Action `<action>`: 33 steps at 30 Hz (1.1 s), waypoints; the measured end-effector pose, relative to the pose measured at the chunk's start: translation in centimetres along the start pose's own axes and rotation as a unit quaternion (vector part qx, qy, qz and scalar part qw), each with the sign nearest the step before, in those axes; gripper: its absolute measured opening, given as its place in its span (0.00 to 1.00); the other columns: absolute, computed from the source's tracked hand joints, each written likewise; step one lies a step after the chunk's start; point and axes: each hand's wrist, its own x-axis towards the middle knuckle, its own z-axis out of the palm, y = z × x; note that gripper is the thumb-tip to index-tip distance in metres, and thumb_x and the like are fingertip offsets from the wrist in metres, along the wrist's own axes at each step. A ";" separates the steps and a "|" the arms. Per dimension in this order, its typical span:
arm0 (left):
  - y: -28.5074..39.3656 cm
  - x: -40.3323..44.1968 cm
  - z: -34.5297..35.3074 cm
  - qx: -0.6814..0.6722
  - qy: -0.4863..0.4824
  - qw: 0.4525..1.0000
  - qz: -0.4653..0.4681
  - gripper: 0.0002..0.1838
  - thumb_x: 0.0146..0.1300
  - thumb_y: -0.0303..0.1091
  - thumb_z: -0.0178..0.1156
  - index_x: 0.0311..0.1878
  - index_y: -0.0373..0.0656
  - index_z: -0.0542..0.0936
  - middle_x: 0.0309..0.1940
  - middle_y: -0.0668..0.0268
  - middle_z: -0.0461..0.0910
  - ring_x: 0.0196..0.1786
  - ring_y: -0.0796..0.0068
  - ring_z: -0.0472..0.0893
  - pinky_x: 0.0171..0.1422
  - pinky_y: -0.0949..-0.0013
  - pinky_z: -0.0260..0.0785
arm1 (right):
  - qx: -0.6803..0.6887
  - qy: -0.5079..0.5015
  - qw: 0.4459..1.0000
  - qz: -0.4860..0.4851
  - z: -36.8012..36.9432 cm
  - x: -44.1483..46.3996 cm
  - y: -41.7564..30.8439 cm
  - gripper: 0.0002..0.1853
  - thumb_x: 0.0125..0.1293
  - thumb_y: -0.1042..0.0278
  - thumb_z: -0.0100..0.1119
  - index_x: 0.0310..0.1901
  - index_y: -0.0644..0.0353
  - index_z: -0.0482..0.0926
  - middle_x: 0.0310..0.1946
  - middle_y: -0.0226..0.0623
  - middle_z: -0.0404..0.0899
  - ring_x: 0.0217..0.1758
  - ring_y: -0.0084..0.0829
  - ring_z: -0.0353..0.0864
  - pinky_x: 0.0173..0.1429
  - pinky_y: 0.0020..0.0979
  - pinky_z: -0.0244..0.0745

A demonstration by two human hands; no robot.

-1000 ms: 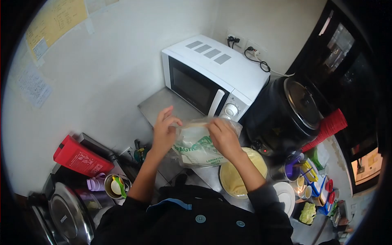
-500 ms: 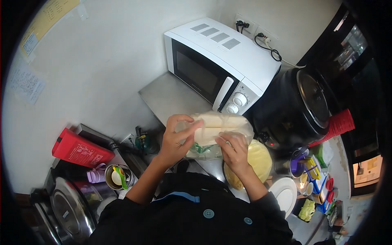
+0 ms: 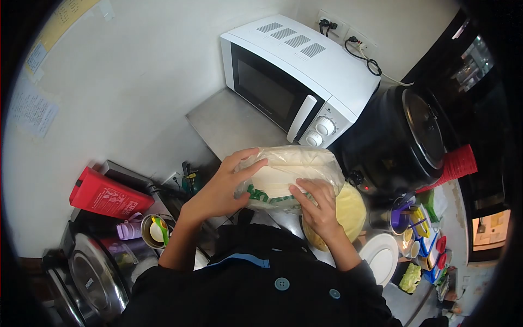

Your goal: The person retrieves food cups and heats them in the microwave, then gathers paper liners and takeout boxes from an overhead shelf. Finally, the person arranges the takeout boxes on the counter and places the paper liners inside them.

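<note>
A clear plastic bag (image 3: 297,158) with green print is held up in front of my body, before the microwave. Inside it lie pale, flat, layered pieces (image 3: 272,179) whose kind I cannot make out. My left hand (image 3: 220,185) grips the bag's left end, with the thumb below and the fingers above. My right hand (image 3: 318,207) holds the front right side, its fingertips pressed on the plastic. Below and right of the bag is a round, pale yellow stack (image 3: 350,215) in clear wrap, partly covered by my right hand and forearm.
A white microwave (image 3: 305,65) stands on a steel counter (image 3: 223,122). Right of it is a black lidded cooker (image 3: 395,141) with a red light, beside stacked red cups (image 3: 457,169). White plates (image 3: 379,259) lie at lower right. A red pouch (image 3: 109,193) and a steel lid (image 3: 92,272) are at left.
The bag has turned a little, showing more of its green print on the left. My left hand has shifted slightly left and down; my right hand has moved slightly right.
</note>
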 end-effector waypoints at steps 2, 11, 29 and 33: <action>0.0 0.1 0.2 0.004 0.013 1.000 0.016 0.40 0.43 0.19 0.58 0.65 0.51 0.66 0.66 0.58 0.57 0.67 0.58 0.60 0.69 0.61 0.54 | 0.001 -0.003 1.000 0.001 -0.1 0.1 0.0 0.23 0.45 0.84 0.60 0.47 0.58 0.79 0.44 0.39 0.76 0.45 0.39 0.76 0.49 0.39 0.69; 0.1 0.1 0.2 -0.013 0.019 1.000 0.000 0.40 0.43 0.20 0.57 0.66 0.50 0.66 0.65 0.57 0.57 0.67 0.58 0.59 0.69 0.62 0.54 | 0.009 -0.006 1.000 0.021 -0.3 0.1 -0.4 0.22 0.46 0.83 0.59 0.47 0.58 0.80 0.45 0.38 0.76 0.46 0.39 0.75 0.51 0.41 0.69; -1.1 0.7 0.8 -0.041 0.100 0.994 0.025 0.37 0.43 0.19 0.54 0.64 0.45 0.67 0.62 0.55 0.61 0.64 0.58 0.63 0.68 0.64 0.54 | -0.006 -0.022 0.999 0.023 -0.2 0.8 -0.2 0.22 0.46 0.79 0.61 0.47 0.61 0.77 0.41 0.38 0.75 0.43 0.39 0.74 0.47 0.39 0.68; -2.0 2.4 0.8 -0.053 0.182 0.982 0.015 0.33 0.47 0.21 0.57 0.62 0.41 0.68 0.56 0.57 0.68 0.59 0.64 0.69 0.62 0.67 0.61 | -0.011 -0.100 0.992 0.073 0.0 3.5 -0.1 0.34 0.38 0.80 0.63 0.54 0.63 0.70 0.38 0.42 0.74 0.39 0.43 0.73 0.45 0.38 0.69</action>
